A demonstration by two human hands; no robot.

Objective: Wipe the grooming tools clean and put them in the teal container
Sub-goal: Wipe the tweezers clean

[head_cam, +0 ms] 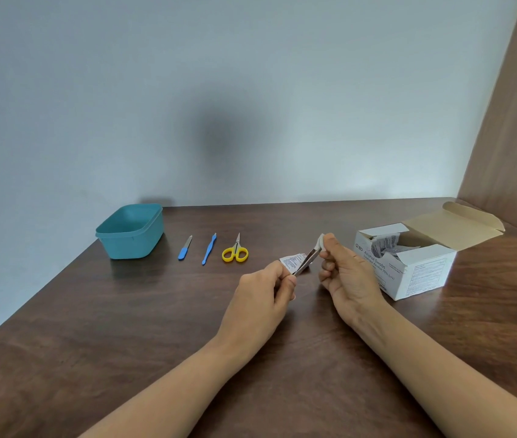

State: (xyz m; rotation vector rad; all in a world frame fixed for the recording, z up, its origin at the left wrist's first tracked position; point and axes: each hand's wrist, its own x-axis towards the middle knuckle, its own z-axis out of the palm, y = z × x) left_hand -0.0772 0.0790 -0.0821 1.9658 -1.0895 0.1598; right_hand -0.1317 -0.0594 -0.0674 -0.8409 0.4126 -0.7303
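Observation:
My left hand point(266, 287) grips the lower end of metal tweezers point(307, 260), held slanting up to the right above the table. My right hand point(344, 270) pinches a white swab point(321, 241) around the tweezers' upper tip. The teal container point(130, 230) stands open at the back left; its inside shows nothing in it. To its right lie a small blue-handled nail file point(184, 248), a longer blue tool point(209, 249) and yellow-handled scissors point(235, 251), in a row on the table.
A torn swab wrapper point(291, 260) lies on the brown wooden table point(124, 327) just behind the tweezers. An open white box of alcohol swabs point(408, 263) sits at the right, its flap leaning toward a wooden side panel point(516, 137). A pale wall runs behind.

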